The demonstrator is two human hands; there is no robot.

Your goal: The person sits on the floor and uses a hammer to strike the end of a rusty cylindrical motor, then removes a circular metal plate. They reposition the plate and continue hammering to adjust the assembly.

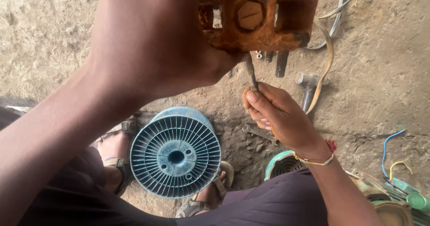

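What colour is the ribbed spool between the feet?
Dusty teal-blue spool, seen in the head view.

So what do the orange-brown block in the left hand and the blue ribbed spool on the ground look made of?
The block looks like iron or steel: rough orange rust covers it, with square openings and a slotted round part in the middle. The spool looks like moulded plastic: thin even ribs, matte blue-green, dusty. Neither is certain from looks alone.
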